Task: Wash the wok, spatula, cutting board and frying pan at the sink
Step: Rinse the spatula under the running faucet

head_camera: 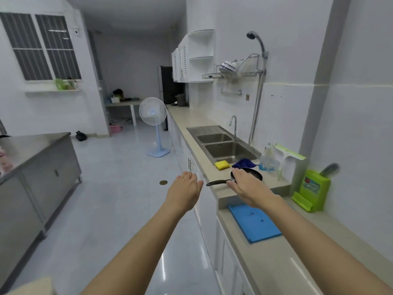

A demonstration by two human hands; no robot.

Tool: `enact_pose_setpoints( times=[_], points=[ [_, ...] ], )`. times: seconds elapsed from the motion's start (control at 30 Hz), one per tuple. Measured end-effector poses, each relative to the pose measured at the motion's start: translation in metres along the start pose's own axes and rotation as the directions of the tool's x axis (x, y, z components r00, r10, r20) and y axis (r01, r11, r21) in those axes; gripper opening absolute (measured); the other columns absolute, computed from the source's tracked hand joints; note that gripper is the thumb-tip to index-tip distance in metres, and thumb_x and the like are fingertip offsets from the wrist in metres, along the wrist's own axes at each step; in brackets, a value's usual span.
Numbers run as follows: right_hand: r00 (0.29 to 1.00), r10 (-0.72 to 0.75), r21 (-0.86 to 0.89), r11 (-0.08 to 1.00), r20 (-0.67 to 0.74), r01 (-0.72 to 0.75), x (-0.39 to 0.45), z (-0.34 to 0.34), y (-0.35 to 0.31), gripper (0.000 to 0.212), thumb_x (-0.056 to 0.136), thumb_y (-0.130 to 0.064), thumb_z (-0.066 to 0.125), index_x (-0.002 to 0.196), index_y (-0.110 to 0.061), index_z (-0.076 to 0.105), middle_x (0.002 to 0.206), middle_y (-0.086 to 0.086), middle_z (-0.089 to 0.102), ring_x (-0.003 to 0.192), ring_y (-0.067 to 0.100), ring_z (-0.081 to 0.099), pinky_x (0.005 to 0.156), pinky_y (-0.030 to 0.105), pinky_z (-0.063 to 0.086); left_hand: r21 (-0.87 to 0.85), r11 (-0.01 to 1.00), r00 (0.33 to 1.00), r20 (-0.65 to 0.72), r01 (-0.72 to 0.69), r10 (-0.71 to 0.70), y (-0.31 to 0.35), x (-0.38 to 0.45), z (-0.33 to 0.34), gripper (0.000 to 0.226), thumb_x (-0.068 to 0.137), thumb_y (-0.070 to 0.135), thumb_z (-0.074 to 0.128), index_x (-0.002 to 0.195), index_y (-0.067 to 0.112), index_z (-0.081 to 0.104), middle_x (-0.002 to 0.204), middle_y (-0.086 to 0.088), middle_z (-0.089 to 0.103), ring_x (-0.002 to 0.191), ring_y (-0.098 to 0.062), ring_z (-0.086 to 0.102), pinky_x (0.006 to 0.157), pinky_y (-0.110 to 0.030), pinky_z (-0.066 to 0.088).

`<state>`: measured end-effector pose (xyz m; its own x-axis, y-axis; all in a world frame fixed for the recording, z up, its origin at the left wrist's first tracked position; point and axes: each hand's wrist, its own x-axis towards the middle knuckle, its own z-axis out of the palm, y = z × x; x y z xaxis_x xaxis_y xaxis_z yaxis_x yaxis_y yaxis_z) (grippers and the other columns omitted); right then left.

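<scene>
This is a home kitchen: a long beige counter (191, 118) runs along a tiled wall, with a steel double sink (225, 145) and curved tap (233, 124) set into it. White wall cabinets (185, 60) and a dish rack (236, 69) hang above, and a pedestal fan (153, 122) stands on the floor.

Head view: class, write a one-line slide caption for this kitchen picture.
Both open hands, left hand and right hand, reach toward a black frying pan beside the double sink.
</scene>
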<state>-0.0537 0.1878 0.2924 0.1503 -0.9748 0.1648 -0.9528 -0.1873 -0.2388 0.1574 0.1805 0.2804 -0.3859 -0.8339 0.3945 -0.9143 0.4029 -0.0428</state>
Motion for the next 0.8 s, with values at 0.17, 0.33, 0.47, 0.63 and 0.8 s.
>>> enact_pose_setpoints(
  times=[0.17,0.33,0.47,0.63,0.8],
  points=[
    [0.997,0.009,0.001,1.0,0.074,-0.009,0.125,0.022,0.037,0.046,0.101,-0.038,0.033,0.133,-0.005,0.039,0.133,0.017,0.045,0.118,0.031,0.046,0.096,0.041,0.039,0.004,1.0,0.998,0.06,0.013,-0.013,-0.048,0.097,0.049,0.031,0.103,0.023,0.023,0.092,0.008,0.047,0.089,-0.005,0.039,0.087,-0.021,0.037,0.077,-0.03,0.03],
    [0.991,0.066,0.035,0.997,0.114,-0.07,0.219,0.059,0.061,0.038,0.1,-0.042,0.033,0.115,-0.009,0.043,0.115,0.012,0.054,0.098,0.027,0.053,0.08,0.037,0.041,-0.051,0.997,0.992,0.115,0.057,-0.051,-0.096,0.166,0.099,0.029,0.103,0.022,0.027,0.094,0.006,0.05,0.093,-0.008,0.046,0.089,-0.022,0.04,0.091,-0.035,0.038],
    [0.984,0.098,0.06,0.992,0.146,-0.108,0.286,0.094,0.068,0.052,0.1,-0.039,0.034,0.139,-0.005,0.033,0.141,0.017,0.041,0.126,0.032,0.043,0.1,0.039,0.037,-0.05,0.995,0.978,0.194,0.086,-0.075,-0.141,0.217,0.149,0.03,0.103,0.021,0.027,0.097,0.006,0.052,0.1,-0.011,0.052,0.099,-0.026,0.046,0.093,-0.037,0.039],
    [0.972,0.153,0.102,0.98,0.18,-0.173,0.38,0.14,0.082,0.039,0.101,-0.038,0.032,0.119,-0.006,0.044,0.119,0.014,0.053,0.105,0.029,0.051,0.083,0.037,0.039,-0.143,0.985,0.966,0.252,0.102,-0.064,-0.205,0.302,0.205,0.023,0.102,0.015,0.031,0.098,0.006,0.053,0.101,-0.012,0.053,0.1,-0.028,0.049,0.082,-0.035,0.036],
    [0.958,0.23,0.121,0.96,0.17,-0.252,0.47,0.174,0.093,0.041,0.101,-0.039,0.034,0.124,-0.006,0.044,0.124,0.011,0.053,0.108,0.025,0.051,0.087,0.032,0.038,-0.19,0.982,0.958,0.277,-0.021,0.074,-0.266,0.403,0.259,0.038,0.103,0.026,0.021,0.099,0.006,0.053,0.103,-0.012,0.054,0.103,-0.028,0.049,0.093,-0.036,0.037]
  ],
)
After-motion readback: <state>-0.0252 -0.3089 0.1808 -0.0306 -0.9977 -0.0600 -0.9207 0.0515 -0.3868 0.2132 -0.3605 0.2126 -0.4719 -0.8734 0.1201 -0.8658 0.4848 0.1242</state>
